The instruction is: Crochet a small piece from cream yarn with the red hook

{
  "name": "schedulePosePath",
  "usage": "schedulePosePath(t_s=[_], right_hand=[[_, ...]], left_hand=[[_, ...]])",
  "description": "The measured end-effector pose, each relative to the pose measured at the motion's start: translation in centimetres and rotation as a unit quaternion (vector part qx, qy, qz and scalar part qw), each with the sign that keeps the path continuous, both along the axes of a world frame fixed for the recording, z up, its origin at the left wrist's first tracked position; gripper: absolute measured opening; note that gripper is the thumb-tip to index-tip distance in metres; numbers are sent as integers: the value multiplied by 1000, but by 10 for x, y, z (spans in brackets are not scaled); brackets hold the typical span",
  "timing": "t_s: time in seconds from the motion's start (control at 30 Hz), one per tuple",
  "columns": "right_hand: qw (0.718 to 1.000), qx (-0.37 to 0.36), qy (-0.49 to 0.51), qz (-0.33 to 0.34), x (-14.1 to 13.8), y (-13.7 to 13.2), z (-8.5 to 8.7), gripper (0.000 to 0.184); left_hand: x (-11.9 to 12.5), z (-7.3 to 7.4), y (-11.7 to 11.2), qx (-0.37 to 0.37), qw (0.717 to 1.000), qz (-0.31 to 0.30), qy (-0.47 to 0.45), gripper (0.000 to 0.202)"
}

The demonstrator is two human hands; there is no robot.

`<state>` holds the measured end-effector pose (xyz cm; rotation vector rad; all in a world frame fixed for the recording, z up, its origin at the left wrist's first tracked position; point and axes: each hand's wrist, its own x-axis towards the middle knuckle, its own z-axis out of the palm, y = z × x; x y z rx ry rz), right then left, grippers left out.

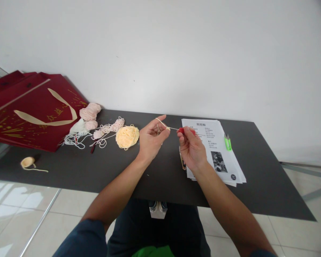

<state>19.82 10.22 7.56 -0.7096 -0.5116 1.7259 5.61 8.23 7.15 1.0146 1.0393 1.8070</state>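
Note:
My left hand (150, 142) pinches a small bit of cream yarn work (167, 129) between thumb and fingers, with a strand running over the raised index finger. In my right hand (194, 151) is a crochet hook (181, 130) with a red handle. Its thin metal shaft points left and reaches the yarn at my left fingertips. The hook's tip is too small to make out. A pale yellow ball of yarn (127, 137) lies on the table just left of my left hand. Under my right hand is a stack of printed sheets (203, 142).
Green-handled snips (227, 142) lie on the sheets. Pink yarn (89, 112), white yarn (79, 127) and tangled strands sit left on the dark table (267, 178), beside a dark red gift bag (42, 114). A small cream crocheted piece (27, 162) lies far left. Behind stands a white wall.

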Motion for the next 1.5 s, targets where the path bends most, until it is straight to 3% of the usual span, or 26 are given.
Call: schedulePosePath(t_s=[0.73,1.0,1.13,1.3,1.5], right_hand=[[999,30,-38,-11,0,-1,0,27],[992,91,-84,-31,1,-5,3,25],[987,110,-105,-44,3,-5,3,26],[972,163,-153,-80,3,-8,2,20],[930,223,-253,-146,4,-16,6,13]], left_hand=[[-2,-1,-1,29,997,45,58,38],[-4,-1,-2,57,988,66,127,37],[-8,-2,-3,72,969,95,217,40],[-10,-1,-4,92,936,142,310,40],[-8,1,-5,66,930,157,326,35]])
